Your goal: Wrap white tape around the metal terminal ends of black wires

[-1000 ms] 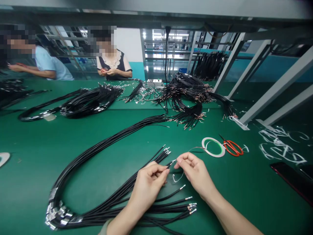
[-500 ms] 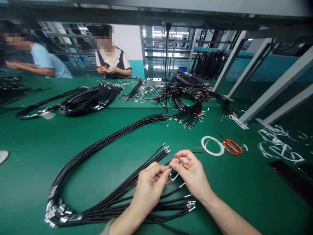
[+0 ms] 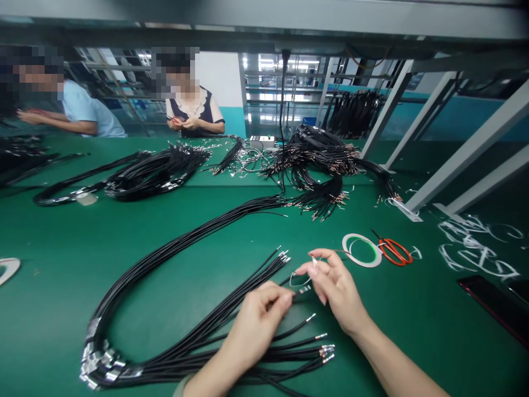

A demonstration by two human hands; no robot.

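My left hand (image 3: 262, 314) is closed in a pinch on a black cable near its end. The cable's bare silvery tip (image 3: 305, 289) pokes out past the fingertips. Just to the right, my right hand (image 3: 336, 284) has thumb and forefinger pinched on a thin white strip (image 3: 298, 282), which loops down toward the cable tip. A bundle of black cables (image 3: 182, 237) curves in a U on the green table, bound with silvery tape (image 3: 101, 361) at the bend. Its loose ends (image 3: 326, 350) fan out around my left hand, with silvery and coppery tips.
A tape roll (image 3: 347, 256) lies beside orange-handled scissors (image 3: 394, 252). White strip scraps (image 3: 467, 242) and a dark phone-like slab (image 3: 490, 309) are at the right. Cable heaps (image 3: 318, 146) sit at the back near metal posts (image 3: 467, 143). Two people (image 3: 194, 113) work across the table.
My right hand has moved a little right, away from my left fingertips, with the white strip in its pinch. The cable's silvery tip now shows between the hands.
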